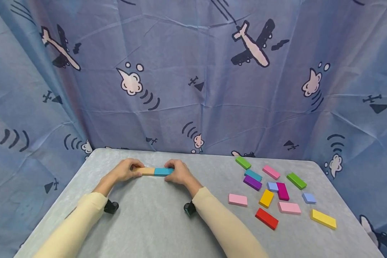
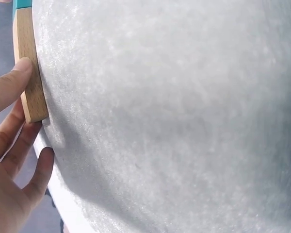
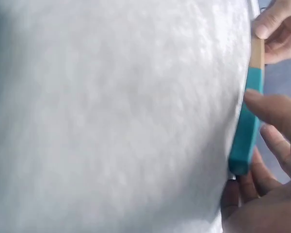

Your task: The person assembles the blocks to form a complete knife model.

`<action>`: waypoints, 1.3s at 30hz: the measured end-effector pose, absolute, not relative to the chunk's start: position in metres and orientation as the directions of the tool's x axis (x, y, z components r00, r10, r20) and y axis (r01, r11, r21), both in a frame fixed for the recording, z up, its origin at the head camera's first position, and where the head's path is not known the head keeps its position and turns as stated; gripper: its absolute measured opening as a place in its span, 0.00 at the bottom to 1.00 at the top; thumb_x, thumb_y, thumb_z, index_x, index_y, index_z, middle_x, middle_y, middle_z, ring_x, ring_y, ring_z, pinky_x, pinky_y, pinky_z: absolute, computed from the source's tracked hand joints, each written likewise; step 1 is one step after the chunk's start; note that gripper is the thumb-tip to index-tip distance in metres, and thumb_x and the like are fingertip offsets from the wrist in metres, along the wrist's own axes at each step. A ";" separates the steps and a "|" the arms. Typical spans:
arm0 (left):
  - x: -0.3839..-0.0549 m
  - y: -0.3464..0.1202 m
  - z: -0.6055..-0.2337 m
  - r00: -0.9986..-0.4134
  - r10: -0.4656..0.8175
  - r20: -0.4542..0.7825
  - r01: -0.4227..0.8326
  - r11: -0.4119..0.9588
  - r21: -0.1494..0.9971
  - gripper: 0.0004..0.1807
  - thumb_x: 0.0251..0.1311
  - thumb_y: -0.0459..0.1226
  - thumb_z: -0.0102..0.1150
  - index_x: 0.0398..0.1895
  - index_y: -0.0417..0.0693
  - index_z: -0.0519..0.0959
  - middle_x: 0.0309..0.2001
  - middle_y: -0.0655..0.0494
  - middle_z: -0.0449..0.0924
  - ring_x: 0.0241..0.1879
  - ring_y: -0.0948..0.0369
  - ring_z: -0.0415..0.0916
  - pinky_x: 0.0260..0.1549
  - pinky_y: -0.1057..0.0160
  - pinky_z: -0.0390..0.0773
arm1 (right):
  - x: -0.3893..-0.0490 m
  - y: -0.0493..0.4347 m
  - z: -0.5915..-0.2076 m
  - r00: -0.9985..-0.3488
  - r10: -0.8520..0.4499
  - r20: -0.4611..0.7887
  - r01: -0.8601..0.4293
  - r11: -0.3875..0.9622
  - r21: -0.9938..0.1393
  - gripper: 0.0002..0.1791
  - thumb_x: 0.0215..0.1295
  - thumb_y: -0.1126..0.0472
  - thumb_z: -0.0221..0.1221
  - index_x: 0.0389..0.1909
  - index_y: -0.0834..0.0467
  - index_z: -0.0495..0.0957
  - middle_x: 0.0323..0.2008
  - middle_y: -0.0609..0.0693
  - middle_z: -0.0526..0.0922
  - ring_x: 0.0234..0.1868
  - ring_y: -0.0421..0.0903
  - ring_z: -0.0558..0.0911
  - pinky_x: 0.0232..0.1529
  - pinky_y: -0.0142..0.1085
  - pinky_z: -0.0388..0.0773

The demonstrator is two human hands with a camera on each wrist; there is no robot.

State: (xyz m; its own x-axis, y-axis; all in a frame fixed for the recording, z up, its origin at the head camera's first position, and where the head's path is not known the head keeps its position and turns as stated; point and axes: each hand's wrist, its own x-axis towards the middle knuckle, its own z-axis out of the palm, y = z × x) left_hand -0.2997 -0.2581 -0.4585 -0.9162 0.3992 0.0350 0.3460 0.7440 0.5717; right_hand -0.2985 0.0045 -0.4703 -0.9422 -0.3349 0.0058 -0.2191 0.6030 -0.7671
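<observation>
Two blocks lie end to end in a line on the far left part of the table. My left hand [image 1: 126, 170] pinches the plain wooden block [image 1: 148, 171], its thumb on the near side and fingers behind, as the left wrist view shows. The teal-blue block [image 1: 161, 172] joins it on the right, and my right hand [image 1: 180, 172] pinches that one between thumb and fingers. In the right wrist view the teal block [image 3: 246, 128] meets the wooden block [image 3: 256, 52] end to end.
Loose coloured blocks lie scattered on the right of the grey-white table [image 1: 142, 229], among them a red block [image 1: 266, 219], a yellow block [image 1: 323, 219], a purple block [image 1: 252, 182] and a pink block [image 1: 237, 200]. A blue patterned curtain [image 1: 180, 79] hangs behind the table.
</observation>
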 end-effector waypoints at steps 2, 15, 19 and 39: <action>-0.299 -0.257 -0.458 -0.913 0.406 0.034 0.350 0.738 0.577 0.12 0.59 0.32 0.73 0.46 0.41 0.86 0.43 0.50 0.83 0.39 0.54 0.75 0.43 0.51 0.73 | -0.298 0.013 -0.468 -0.931 -0.364 0.011 -0.242 0.597 -0.765 0.24 0.53 0.66 0.76 0.52 0.59 0.83 0.52 0.53 0.82 0.54 0.49 0.78 0.57 0.43 0.73; -0.296 -0.257 -0.456 -0.906 0.421 0.043 0.365 0.726 0.583 0.11 0.58 0.31 0.73 0.44 0.39 0.86 0.41 0.50 0.84 0.38 0.55 0.76 0.40 0.53 0.74 | -0.275 0.098 -0.437 -0.859 -0.505 0.078 -0.321 0.414 -0.852 0.14 0.67 0.69 0.65 0.52 0.68 0.80 0.44 0.56 0.84 0.45 0.51 0.82 0.48 0.41 0.78; -0.295 -0.256 -0.457 -0.912 0.409 0.035 0.350 0.732 0.585 0.12 0.59 0.31 0.73 0.45 0.39 0.86 0.43 0.48 0.84 0.41 0.53 0.77 0.44 0.50 0.75 | -0.264 0.129 -0.428 -0.846 -0.523 0.105 -0.351 0.397 -0.848 0.12 0.69 0.67 0.63 0.51 0.66 0.81 0.43 0.54 0.85 0.46 0.50 0.82 0.51 0.42 0.77; -0.292 -0.255 -0.456 -0.922 0.386 0.015 0.321 0.744 0.586 0.12 0.61 0.32 0.71 0.47 0.39 0.86 0.47 0.46 0.83 0.41 0.52 0.75 0.43 0.50 0.74 | -0.196 0.264 -0.431 -0.899 -0.435 0.049 -0.236 0.389 -0.890 0.17 0.71 0.64 0.63 0.54 0.70 0.77 0.50 0.67 0.80 0.48 0.60 0.81 0.48 0.33 0.80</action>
State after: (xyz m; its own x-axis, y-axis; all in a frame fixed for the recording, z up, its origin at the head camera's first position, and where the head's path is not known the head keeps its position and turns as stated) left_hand -0.2917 -0.2550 -0.4559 -0.9224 0.3860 0.0151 0.3210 0.7440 0.5861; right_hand -0.1962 0.2641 -0.4313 -0.8990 -0.4353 0.0486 -0.2364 0.3888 -0.8905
